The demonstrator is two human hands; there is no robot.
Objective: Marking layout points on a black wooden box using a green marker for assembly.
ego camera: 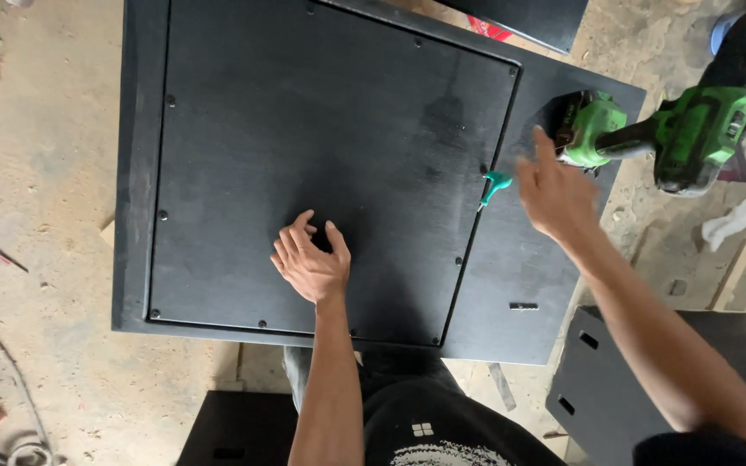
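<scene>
Your left hand (311,263) rested on the inset black panel (321,164), fingers curled and empty, pressing near its lower middle. Your right hand (556,194) was in the air, open with fingers spread, reaching toward the green cordless driver (658,138) that lay on the right edge of the larger black board (520,259). The hand was motion-blurred, so I cannot tell whether it had touched the tool; it looked just short of the chuck end. The two hands were well apart.

The panel sat flush in its recess in the board, which lay flat above a dusty concrete floor (45,216). Small dark screw heads (162,215) showed along the panel's rim on the left side, the bottom and the right side, so fastening appeared largely done. Whether each was driven fully home could not be read at this size. A small teal-handled tool (494,184) lay at the panel's right seam, just beside your right hand.

Judged progress: panel seated, most screws placed; what remained seemed to be on the right edge. Other black boxes (615,380) stood nearby at lower right.
</scene>
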